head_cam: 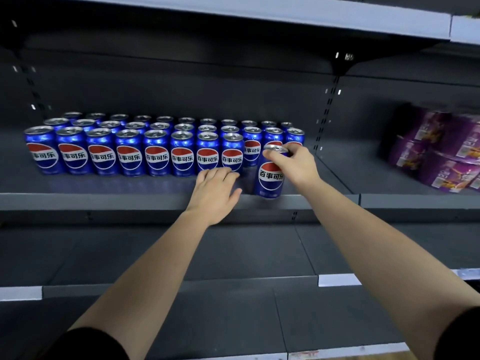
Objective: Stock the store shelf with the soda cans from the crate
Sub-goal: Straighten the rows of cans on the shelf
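1. The can, blue with a red, white and blue roundel, is about upright at the front edge of the shelf. It is right of the front row's last can and in front of a gap in that row. Whether its base rests on the shelf cannot be told.
2. The right hand grips this can by the top, with its fingers curled over the rim from the right side. The bare forearm reaches in from the lower right.
3. The left hand lies palm down and holds nothing, its fingers straight and close together. The fingertips lie at the foot of the front row's two rightmost cans; contact cannot be told. The thumb points towards the held can and is apart from it.
4. The stocked cans stand upright in three rows, labels forward. The front row has eight. The rows behind run farther right, with three cans of the second row behind the held one.
5. The shelf is dark grey, with a dark back panel and slotted uprights.
6. Purple packs lie stacked in the next bay to the right, well apart from the cans.
7. Another shelf hangs above, and a lower shelf below has white label strips on its front edge.
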Action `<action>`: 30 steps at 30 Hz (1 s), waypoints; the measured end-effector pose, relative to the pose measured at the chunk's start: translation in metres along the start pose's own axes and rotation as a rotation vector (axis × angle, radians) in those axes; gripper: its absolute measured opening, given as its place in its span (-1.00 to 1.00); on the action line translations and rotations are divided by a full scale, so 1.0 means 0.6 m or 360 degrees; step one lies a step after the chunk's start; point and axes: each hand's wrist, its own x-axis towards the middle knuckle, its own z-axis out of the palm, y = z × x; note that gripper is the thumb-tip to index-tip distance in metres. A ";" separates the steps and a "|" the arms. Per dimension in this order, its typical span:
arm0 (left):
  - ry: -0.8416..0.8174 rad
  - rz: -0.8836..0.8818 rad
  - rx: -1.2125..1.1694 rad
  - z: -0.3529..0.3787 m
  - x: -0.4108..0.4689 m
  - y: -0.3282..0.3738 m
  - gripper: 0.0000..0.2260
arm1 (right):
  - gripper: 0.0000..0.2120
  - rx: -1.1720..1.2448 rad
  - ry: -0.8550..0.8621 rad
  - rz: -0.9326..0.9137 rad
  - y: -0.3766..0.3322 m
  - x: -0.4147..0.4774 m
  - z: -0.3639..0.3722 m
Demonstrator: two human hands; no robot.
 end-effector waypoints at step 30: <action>-0.0006 -0.0145 -0.0066 0.084 0.077 -0.024 -0.65 | -0.29 0.0034 -0.0279 -0.0032 0.108 0.094 0.060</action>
